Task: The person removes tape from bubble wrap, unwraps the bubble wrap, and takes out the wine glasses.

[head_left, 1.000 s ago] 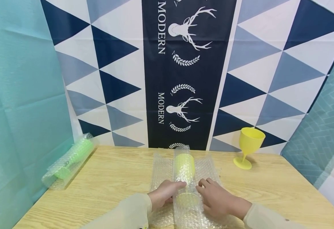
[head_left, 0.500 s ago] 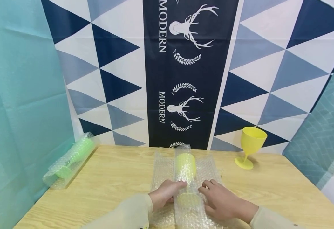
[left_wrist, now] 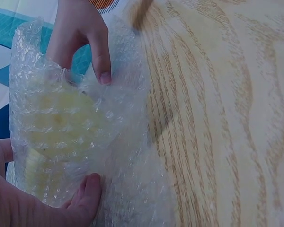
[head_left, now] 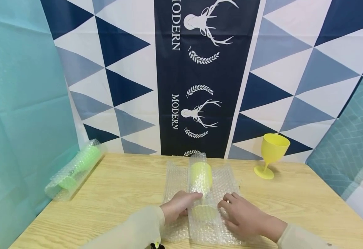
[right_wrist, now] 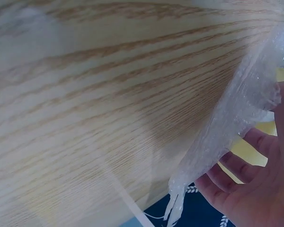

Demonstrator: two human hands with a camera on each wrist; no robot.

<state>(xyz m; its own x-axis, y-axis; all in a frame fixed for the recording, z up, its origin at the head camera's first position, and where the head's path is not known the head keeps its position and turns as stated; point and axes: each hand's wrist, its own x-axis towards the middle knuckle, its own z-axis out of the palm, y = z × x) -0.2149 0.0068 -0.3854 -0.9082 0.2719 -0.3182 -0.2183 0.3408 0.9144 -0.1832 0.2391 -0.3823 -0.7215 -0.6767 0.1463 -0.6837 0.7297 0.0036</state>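
Observation:
A yellow goblet [head_left: 201, 174] lies on its side inside bubble wrap [head_left: 223, 174], its cup toward the wall and its foot toward me. My left hand [head_left: 181, 205] grips the wrapped goblet around the middle. Its thumb is on top of the plastic and its fingers are down the left side. On the other side, my right hand [head_left: 241, 214] has its bent fingers against the right part of the wrap. In the right wrist view, loosely curved fingers [right_wrist: 239, 168] meet the wrap's edge, their tips partly hidden by it.
Upright near the back right of the wooden table [head_left: 128, 193] stands a second yellow goblet [head_left: 274, 148]. A green goblet [head_left: 86, 158], rolled in bubble wrap, lies along the left edge by the teal cloth [head_left: 29, 114]. A patterned cloth [head_left: 197, 76] hangs behind.
My right hand has shifted slightly right, its fingertips farther from the wrapped goblet's middle. The left hand keeps its hold. The head view has tilted down slightly.

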